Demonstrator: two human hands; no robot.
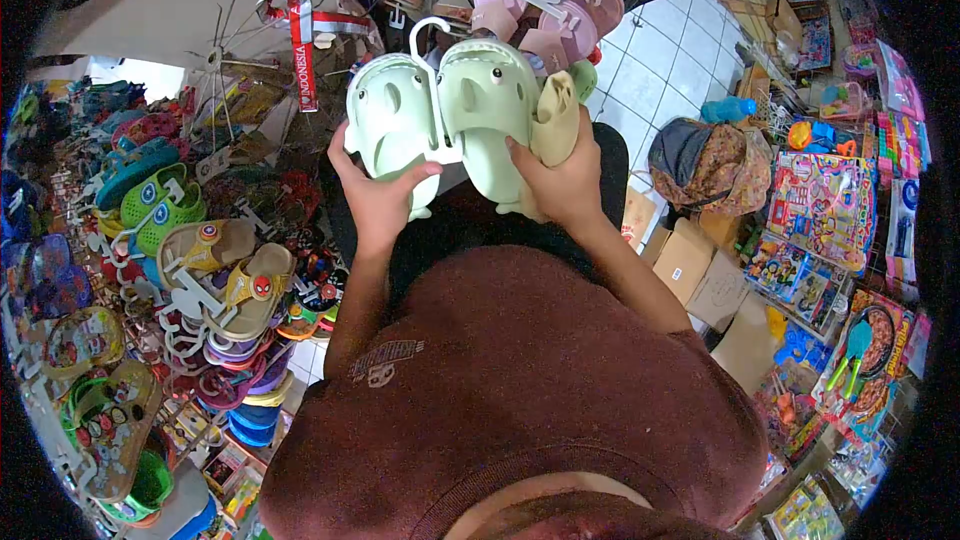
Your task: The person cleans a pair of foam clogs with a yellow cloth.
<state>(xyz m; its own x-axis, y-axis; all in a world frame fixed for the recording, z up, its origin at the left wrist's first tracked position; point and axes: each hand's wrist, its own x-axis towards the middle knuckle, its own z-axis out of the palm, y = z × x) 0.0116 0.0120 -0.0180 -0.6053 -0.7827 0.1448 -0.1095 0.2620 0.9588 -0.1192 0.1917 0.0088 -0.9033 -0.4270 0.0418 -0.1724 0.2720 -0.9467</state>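
A pair of pale green shark-shaped slippers [487, 105], with eyes and toothed mouths, hangs together on a white plastic hanger [437, 90]. My left hand [372, 190] grips the left slipper [385, 110] near its heel, thumb on the footbed. My right hand [562, 180] is closed on the other slipper, its thumb pressed on the footbed. A cream, folded-looking item [556, 125] sticks up beside that hand's fingers; I cannot make out what it is. Just beyond are pink slippers [570, 30] on white hangers.
Many hanging sandals crowd the left, including green clogs [163, 210] and tan sandals [250, 290]. A red-and-white Indonesia strap [302, 50] lies near a wire rack. At right are a patterned bag [715, 165], cardboard boxes [685, 260] and packaged toys [820, 205] above tiled floor.
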